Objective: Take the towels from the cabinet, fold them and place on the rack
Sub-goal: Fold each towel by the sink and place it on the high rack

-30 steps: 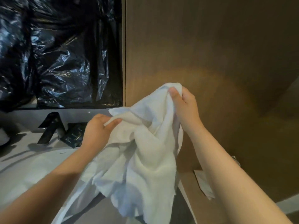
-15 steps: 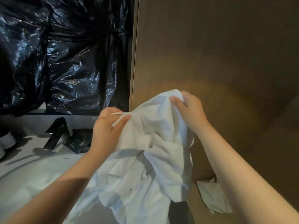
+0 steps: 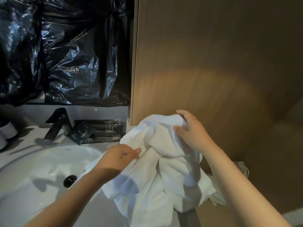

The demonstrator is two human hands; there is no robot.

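A crumpled white towel [image 3: 157,174] hangs bunched between my two hands, over the right edge of the counter. My left hand [image 3: 118,156] pinches a fold on the towel's left side. My right hand [image 3: 191,130] grips the towel's upper edge, higher and to the right. The lower part of the towel droops down past the counter edge. No rack is in view.
A white sink basin [image 3: 29,174] with a dark drain [image 3: 70,180] lies at the left. Behind it stand a black faucet [image 3: 57,123] and dark packets [image 3: 98,131]. Black plastic sheeting [image 3: 62,51] covers the wall. A brown wooden panel [image 3: 213,63] fills the right.
The view has swung left and down, bringing the sink into sight. My left hand has dropped lower on the towel while my right hand keeps hold of the top edge.
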